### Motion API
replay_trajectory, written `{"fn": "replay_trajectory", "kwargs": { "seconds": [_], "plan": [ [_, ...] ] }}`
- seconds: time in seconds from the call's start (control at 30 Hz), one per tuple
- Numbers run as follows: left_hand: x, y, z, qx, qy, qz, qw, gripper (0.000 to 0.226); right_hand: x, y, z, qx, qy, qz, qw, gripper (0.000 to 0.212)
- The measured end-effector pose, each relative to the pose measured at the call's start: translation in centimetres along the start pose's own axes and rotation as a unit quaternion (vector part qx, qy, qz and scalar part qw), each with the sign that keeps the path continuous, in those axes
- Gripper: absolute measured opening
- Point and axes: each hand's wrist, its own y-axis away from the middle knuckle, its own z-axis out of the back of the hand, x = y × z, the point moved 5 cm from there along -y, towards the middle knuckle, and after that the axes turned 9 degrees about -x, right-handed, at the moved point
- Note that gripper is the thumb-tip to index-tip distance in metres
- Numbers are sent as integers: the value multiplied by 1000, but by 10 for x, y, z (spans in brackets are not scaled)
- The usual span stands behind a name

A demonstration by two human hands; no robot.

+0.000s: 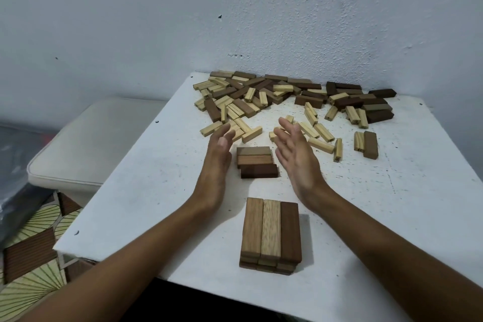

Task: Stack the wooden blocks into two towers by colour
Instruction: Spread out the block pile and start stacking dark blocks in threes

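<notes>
A low stack of brown wooden blocks (271,232) stands near the table's front edge, three blocks side by side on top. Further back, three brown blocks (257,162) lie side by side in a row. My left hand (218,162) is just left of that row and my right hand (295,157) just right of it, both with straight fingers, palms facing each other, holding nothing. A heap of loose pale and dark blocks (261,97) covers the back of the table. More pale blocks (317,133) lie scattered behind my right hand.
The white table (146,191) stands against a white wall. A pale cushioned seat (86,144) sits to its left, with patterned floor (31,243) below. A pale and a dark block (366,144) lie together at the right.
</notes>
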Motion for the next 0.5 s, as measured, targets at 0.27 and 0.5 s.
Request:
{"fn": "replay_trajectory", "kwargs": {
  "seconds": [0.27,0.5],
  "plan": [
    [2,-6,-10,-25,55,70,996,54,-9,-4,-16,-18,-60,-4,998,82],
    [7,-6,-14,-10,41,58,997,51,-15,-7,-20,-21,-35,18,999,76]
  ]
}}
